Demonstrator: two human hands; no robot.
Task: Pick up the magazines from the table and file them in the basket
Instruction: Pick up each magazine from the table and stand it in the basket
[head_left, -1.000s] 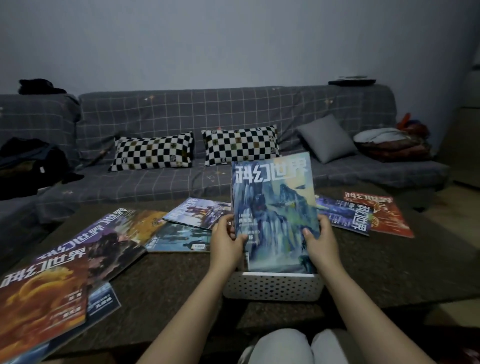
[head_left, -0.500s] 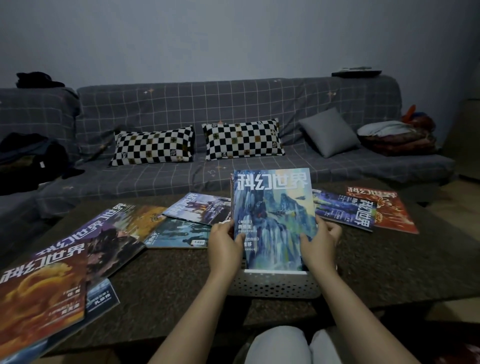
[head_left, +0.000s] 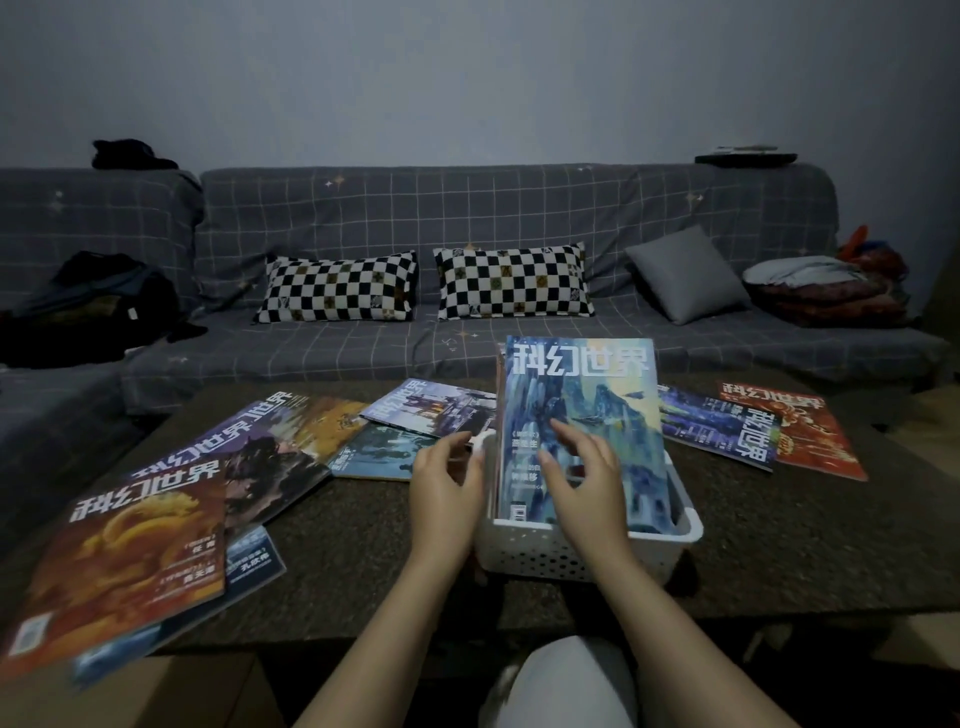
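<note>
Right hand (head_left: 582, 483) open, fingers spread in front of the blue magazine (head_left: 587, 415), which stands upright in the white basket (head_left: 571, 556). Left hand (head_left: 447, 493) open at the basket's 9 o'clock wall, likely steadying. More magazines lie on the desk (head_left: 363, 545): orange one (head_left: 130, 561) at 8 o'clock, red one (head_left: 795, 431) at 2 o'clock.

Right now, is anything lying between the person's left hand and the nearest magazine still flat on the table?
Nothing visible does. The left hand hovers beside the white basket, and the teal magazine lies just beyond it on bare table.
</note>
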